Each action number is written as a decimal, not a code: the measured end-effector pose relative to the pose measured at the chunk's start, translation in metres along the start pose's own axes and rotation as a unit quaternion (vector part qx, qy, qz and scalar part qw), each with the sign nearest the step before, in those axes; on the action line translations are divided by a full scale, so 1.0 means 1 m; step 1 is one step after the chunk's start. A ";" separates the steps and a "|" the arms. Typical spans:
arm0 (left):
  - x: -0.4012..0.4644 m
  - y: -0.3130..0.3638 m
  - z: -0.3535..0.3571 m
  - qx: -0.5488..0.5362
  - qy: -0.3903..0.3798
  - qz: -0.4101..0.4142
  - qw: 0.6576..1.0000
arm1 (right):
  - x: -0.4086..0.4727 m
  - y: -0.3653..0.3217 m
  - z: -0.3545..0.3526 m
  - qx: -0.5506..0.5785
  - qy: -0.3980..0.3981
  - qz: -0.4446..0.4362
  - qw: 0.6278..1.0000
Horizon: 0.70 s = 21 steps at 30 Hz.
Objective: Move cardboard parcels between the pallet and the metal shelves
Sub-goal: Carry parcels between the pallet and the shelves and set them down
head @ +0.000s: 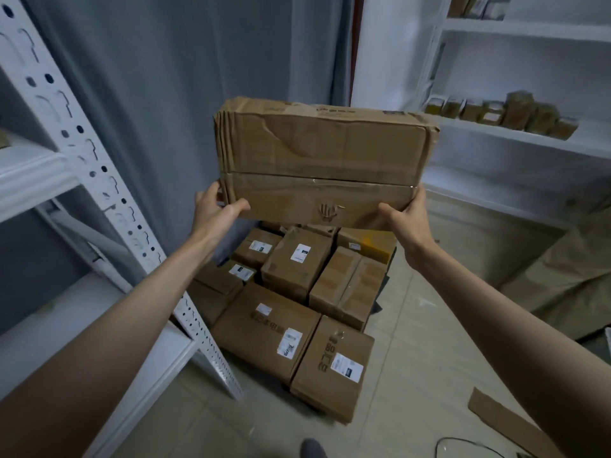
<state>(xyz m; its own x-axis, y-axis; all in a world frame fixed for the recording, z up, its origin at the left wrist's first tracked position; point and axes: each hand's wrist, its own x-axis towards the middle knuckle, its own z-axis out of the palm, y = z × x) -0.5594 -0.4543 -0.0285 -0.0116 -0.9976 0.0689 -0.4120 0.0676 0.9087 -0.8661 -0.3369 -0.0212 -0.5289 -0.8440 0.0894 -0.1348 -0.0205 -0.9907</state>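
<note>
A large, dented cardboard parcel (325, 160) is up in the air in front of me, taped across its near face. My left hand (216, 208) grips its lower left corner, thumb on the near face. My right hand (405, 216) grips the lower right corner. Below the held parcel, several labelled cardboard parcels (284, 312) lie stacked on the floor; the pallet under them is hidden. A white metal shelf unit (99, 180) stands at my left, its perforated upright slanting down toward the stack.
More white shelves (515, 133) at the right carry a row of small brown packets (502, 112). A grey curtain (172, 77) hangs behind. A flat cardboard scrap (509, 421) and a dark cable (469, 446) lie on the tiled floor at the lower right.
</note>
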 end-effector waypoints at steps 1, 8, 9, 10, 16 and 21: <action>0.012 -0.005 0.003 0.005 0.007 -0.004 1.000 | 0.015 0.007 0.008 0.001 0.002 0.011 1.000; 0.121 -0.052 0.042 0.046 0.055 -0.077 0.994 | 0.134 0.074 0.089 0.002 0.018 0.070 0.997; 0.141 -0.061 0.051 0.049 0.062 -0.092 0.993 | 0.155 0.087 0.104 0.004 0.010 0.078 0.997; 0.161 -0.071 0.060 0.051 0.071 -0.110 0.990 | 0.177 0.099 0.119 0.001 0.001 0.088 0.996; 0.287 -0.154 0.119 0.028 0.085 -0.238 0.967 | 0.313 0.186 0.207 -0.027 -0.039 0.146 0.988; 0.364 -0.249 0.163 0.017 0.086 -0.293 0.952 | 0.388 0.286 0.263 -0.098 -0.044 0.186 0.977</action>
<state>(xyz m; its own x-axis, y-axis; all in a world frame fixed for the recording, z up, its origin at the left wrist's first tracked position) -0.6091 -0.8375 -0.2967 0.3766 -0.8462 -0.3770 -0.3306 -0.5030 0.7986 -0.8897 -0.8112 -0.2965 -0.4988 -0.8166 -0.2903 -0.1098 0.3918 -0.9135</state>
